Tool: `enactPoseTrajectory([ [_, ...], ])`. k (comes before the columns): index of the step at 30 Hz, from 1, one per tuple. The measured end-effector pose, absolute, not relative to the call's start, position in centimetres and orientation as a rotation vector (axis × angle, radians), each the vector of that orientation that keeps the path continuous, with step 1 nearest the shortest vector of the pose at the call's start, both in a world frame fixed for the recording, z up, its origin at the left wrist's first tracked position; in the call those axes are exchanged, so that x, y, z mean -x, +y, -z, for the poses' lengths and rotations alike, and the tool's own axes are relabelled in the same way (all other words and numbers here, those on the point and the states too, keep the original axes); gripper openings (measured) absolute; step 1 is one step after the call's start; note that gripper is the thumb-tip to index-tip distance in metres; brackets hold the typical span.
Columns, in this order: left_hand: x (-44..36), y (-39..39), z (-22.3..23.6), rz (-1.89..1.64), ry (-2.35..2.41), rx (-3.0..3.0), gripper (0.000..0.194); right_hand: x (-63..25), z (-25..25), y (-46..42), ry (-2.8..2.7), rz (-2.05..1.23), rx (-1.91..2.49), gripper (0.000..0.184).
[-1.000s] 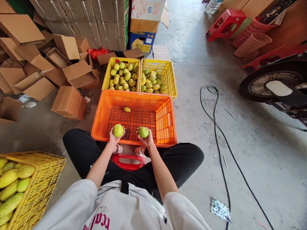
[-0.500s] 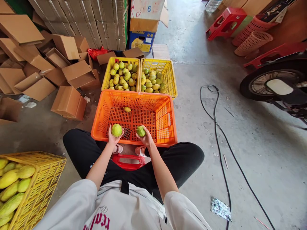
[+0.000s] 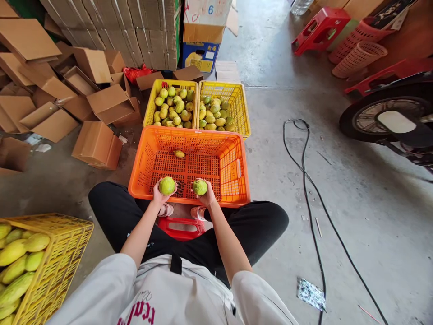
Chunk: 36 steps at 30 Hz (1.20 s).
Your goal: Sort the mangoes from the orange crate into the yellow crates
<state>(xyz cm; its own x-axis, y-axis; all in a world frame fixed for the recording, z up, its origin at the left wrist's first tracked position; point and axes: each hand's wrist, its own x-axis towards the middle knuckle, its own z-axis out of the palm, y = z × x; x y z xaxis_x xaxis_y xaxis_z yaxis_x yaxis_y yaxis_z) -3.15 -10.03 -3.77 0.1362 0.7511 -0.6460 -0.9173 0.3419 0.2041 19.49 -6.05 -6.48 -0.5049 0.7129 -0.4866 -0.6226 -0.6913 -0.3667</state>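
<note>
My left hand (image 3: pixel 159 197) is closed round a round green fruit (image 3: pixel 167 185). My right hand (image 3: pixel 206 197) grips a second green fruit (image 3: pixel 200 187). Both hands hover over the near edge of an orange crate (image 3: pixel 233 171), which holds one yellowish fruit (image 3: pixel 179 153) near its far side. I sit on a red stool (image 3: pixel 181 228) with my knees either side of the crate.
Two yellow crates (image 3: pixel 148 108) (image 3: pixel 246 113) of green-yellow fruit stand behind the orange one. Another yellow crate of fruit (image 3: pixel 57 257) is at my lower left. Cardboard boxes (image 3: pixel 98 144) pile up on the left. A black cable (image 3: pixel 304 180) and a motorbike wheel (image 3: pixel 385 119) lie right.
Both hands stayed over the crate's near edge, turning the fruits slightly; the right-hand fruit has shifted a little in the fingers. Nothing else moved.
</note>
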Motion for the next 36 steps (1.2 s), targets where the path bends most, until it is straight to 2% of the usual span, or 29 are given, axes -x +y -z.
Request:
enactPoseTrajectory([
  [7, 2.9, -10.0, 3.7, -1.279, 0.73, 0.305, 0.037, -19.2, 6.5, -6.1, -0.128, -2.098, 0.886, 0.024],
  [14, 3.2, -9.9, 3.5, -1.306, 0.712, 0.351, 0.044, -19.1, 6.3, -6.6, -0.15, -2.0, 0.845, 0.025],
  [20, 2.7, -10.0, 4.1, -1.32, 0.854, 0.255, 0.024, -19.1, 6.3, -6.8, -0.103, -1.956, 0.861, 0.024],
  [25, 2.8, -9.8, 4.0, -1.332, 0.898, 0.296, 0.016, -19.1, 6.0, -6.6, -0.101, -1.986, 0.887, 0.023],
  [27, 2.9, -9.7, 3.9, -1.318, 0.895, 0.307, 0.017, -19.1, 5.9, -6.4, -0.072, -2.045, 0.906, 0.025],
  [30, 2.9, -9.8, 3.8, -1.31, 0.88, 0.329, 0.025, -19.3, 5.7, -6.1, -0.045, -2.127, 0.916, 0.04],
  [32, 3.0, -9.8, 3.9, -1.319, 0.866, 0.345, 0.028, -19.4, 5.6, -6.1, -0.048, -2.152, 0.895, 0.044],
  [36, 3.2, -9.9, 4.1, -1.285, 0.807, 0.334, 0.037, -19.4, 5.2, -6.4, -0.079, -2.166, 0.84, 0.031],
])
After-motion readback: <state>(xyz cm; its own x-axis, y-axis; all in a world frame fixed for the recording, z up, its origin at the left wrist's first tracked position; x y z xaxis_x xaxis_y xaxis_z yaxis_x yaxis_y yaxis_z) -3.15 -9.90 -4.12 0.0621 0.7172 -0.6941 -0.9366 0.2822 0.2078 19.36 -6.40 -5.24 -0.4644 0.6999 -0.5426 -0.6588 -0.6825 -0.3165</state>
